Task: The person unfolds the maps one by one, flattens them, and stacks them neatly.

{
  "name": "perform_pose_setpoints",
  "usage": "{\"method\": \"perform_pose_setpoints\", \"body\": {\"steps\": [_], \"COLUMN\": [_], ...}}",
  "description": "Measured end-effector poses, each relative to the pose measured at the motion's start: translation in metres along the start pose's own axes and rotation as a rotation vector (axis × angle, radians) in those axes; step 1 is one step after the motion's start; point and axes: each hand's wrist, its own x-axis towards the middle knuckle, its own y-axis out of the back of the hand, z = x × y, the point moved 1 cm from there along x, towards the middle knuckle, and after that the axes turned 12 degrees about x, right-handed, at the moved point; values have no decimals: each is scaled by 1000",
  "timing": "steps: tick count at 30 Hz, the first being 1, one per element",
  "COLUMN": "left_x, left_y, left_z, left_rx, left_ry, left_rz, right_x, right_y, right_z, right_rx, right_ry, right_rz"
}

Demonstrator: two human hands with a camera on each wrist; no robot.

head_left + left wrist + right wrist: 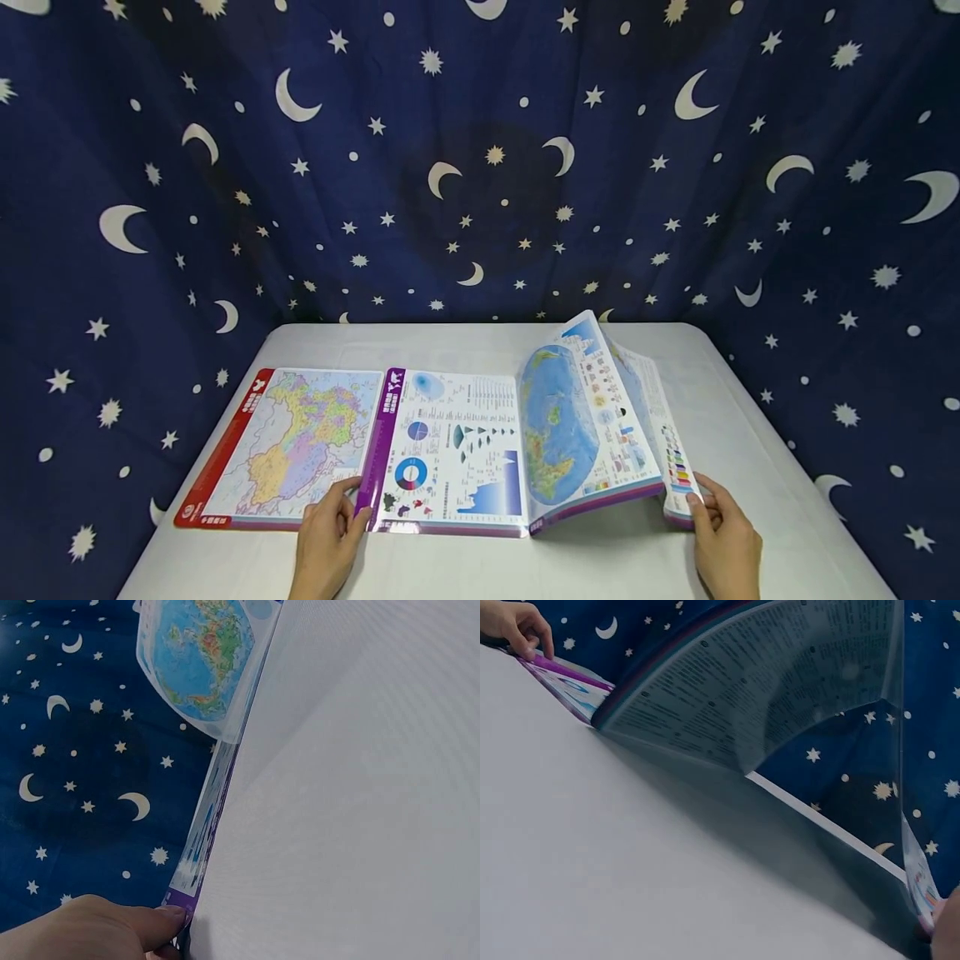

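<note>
A folding world map with a purple left strip lies partly unfolded on the table. Its left panel of charts is flat, while the blue globe panel stands raised and tilted along a fold. Behind it, another panel slopes down to the right. My left hand pinches the purple edge between thumb and fingers, as the left wrist view also shows. At the far right, my right hand pinches the lower right edge of the sloping panel. In the right wrist view, printed text shows on the underside of the raised panel.
A second map with a red left strip lies flat at the left, its right side against the purple strip. Both rest on a white-covered table. A dark blue curtain with moons and stars surrounds the table's back and sides.
</note>
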Motion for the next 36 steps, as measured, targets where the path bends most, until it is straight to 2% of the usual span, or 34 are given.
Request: {"method": "perform_pose_setpoints", "body": {"steps": [4, 11, 25, 31, 36], "left_x": [1, 1, 2, 1, -1], "left_y": [0, 1, 0, -2, -2], "left_z": [0, 1, 1, 0, -2], "left_rx": [9, 5, -1, 4, 15], "left_ry": [0, -17, 4, 10, 21], "left_rz": [-5, 4, -1, -3, -19], "right_x": [7, 14, 27, 35, 31], "right_y": [8, 16, 32, 39, 45], "right_z": [8, 17, 30, 36, 44], "right_rx": [-26, -6, -18, -8, 25], "right_ry": [-29, -58, -91, -141, -143], "right_rz": [-22, -23, 86, 104, 145]}}
